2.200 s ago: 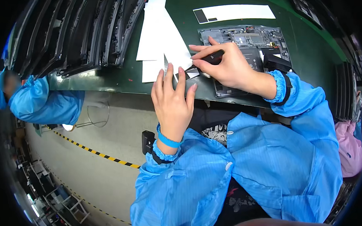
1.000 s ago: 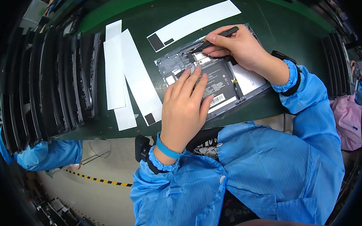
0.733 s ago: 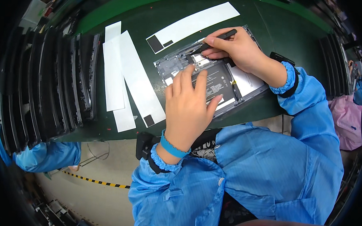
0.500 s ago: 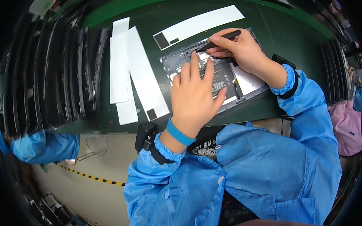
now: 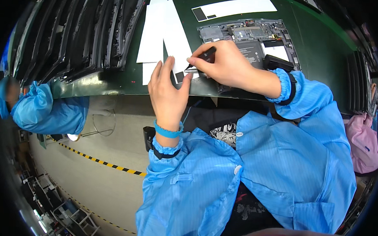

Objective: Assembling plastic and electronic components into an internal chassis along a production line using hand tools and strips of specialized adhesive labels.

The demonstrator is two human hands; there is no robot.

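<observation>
Over the strip (image 5: 176,33), our right hand (image 5: 231,63) is pinching the tool (image 5: 207,54), tip slanting leftward, nearward; our left hand (image 5: 169,93) (palm-down) is lying spread.

Far left of the grip, a co-worker (image 5: 50,110) is wearing blue; below it, striped tape (image 5: 96,158) is crossing the floor (image 5: 118,191); far right, pink cloth (image 5: 363,144) is showing.

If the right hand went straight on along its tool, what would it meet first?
Probably the black patch on the near end of the white strip, just past the tip of the black tweezers-like tool in the right hand; depth is unclear.
</observation>
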